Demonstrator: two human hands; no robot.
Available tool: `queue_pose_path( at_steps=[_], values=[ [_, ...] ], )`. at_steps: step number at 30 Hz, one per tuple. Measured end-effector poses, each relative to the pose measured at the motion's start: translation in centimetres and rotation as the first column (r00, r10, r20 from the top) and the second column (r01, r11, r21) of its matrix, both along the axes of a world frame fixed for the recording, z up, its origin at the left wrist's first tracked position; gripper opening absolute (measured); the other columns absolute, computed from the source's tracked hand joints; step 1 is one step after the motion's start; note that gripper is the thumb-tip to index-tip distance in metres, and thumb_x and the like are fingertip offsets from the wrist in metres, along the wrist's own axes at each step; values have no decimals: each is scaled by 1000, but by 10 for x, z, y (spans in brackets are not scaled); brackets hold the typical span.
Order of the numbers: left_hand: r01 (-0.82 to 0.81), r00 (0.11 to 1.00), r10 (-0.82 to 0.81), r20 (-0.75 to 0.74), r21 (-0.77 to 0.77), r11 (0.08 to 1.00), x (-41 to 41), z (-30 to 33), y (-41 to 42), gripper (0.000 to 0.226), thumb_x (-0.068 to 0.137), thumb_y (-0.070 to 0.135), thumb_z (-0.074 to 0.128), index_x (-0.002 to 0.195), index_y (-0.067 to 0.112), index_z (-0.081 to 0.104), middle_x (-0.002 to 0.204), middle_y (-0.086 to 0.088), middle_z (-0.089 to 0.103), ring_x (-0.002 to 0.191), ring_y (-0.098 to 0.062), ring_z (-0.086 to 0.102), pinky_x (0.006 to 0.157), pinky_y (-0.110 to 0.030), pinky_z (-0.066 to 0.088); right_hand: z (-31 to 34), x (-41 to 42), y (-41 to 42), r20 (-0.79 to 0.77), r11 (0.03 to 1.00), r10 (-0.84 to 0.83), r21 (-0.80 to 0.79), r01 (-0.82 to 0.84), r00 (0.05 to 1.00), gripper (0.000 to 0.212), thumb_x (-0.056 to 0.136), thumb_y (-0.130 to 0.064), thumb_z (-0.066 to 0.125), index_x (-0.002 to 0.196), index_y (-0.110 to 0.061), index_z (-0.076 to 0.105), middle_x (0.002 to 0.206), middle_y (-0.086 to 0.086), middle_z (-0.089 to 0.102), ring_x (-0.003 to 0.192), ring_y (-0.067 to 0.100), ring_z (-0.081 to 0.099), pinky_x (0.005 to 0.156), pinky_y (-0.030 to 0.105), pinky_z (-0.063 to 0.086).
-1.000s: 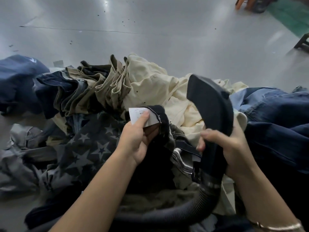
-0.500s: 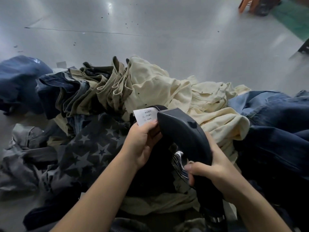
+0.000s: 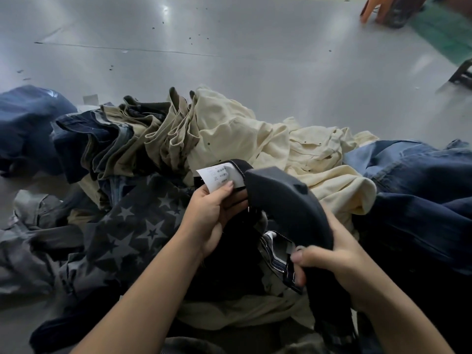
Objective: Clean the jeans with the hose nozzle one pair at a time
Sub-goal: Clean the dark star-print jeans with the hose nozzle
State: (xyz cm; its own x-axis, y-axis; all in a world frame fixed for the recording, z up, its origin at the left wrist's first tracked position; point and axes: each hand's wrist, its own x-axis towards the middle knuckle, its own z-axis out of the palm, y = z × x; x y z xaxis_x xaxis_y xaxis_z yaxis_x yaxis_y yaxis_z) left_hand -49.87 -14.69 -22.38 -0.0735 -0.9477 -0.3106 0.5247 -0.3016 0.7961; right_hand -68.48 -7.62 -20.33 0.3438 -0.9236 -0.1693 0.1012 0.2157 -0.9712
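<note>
Nozzle (image 3: 286, 200) lower, jeans pile (image 3: 229, 139) behind.

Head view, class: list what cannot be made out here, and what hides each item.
- White care label: print too small to read.
- Hose nozzle: mouth faces away; right hand covers its grip.
- Hose: cut off by bottom edge.
- Dark jeans: waistband partly behind left hand.

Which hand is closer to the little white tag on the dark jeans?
Left. The left hand pinches the white tag against the dark jeans, thumb on it. The right hand grips the black hose nozzle lower right, off the tag.
</note>
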Motion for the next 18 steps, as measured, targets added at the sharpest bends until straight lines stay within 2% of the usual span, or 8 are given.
queue_pose_path(
  at_steps=[4,7,10,12,15,18],
  values=[
    [45,994,-42,98,-29,999,1,-2,3,20,96,3,47,93,10,66,78,0,74,73,-11,70,62,-22,56,-3,4,-1,-44,999,22,25,-21,999,54,56,-18,72,103,-40,58,51,15,54,44,27,54,48,28,47],
    [114,981,-105,162,-46,992,-4,-3,9,20,96,4,46,92,10,65,71,1,72,65,-9,68,58,-19,54,1,7,-6,-27,997,-72,6,72,997,54,58,-12,70,104,-38,60,49,19,52,43,27,52,45,26,45],
    [119,985,-113,129,-41,992,-8,-2,13,20,96,3,46,88,7,63,65,-1,71,58,-9,68,52,-19,53,4,4,-13,-6,983,-183,-23,183,983,56,62,-3,63,110,-29,58,48,18,51,41,26,51,44,27,45],
    [65,995,-63,81,-27,998,-5,0,9,18,95,2,46,88,6,63,65,-2,71,57,-10,68,51,-20,53,7,1,-13,5,981,-193,-18,193,981,60,58,-3,65,113,-26,55,46,17,49,40,26,51,43,29,45],
    [7,997,-5,76,-23,1000,2,1,2,17,95,2,47,89,7,62,66,-2,71,57,-11,68,51,-20,53,8,-1,-5,1,997,-68,22,68,998,58,52,-12,71,103,-38,61,47,19,51,40,27,52,44,29,46],
    [22,992,-15,127,-50,999,4,-3,1,18,95,3,48,93,7,65,76,-3,73,69,-14,70,60,-23,56,1,2,-2,-42,997,50,62,-47,998,54,55,-15,72,102,-38,59,49,15,54,43,26,54,48,27,46]
  ],
)
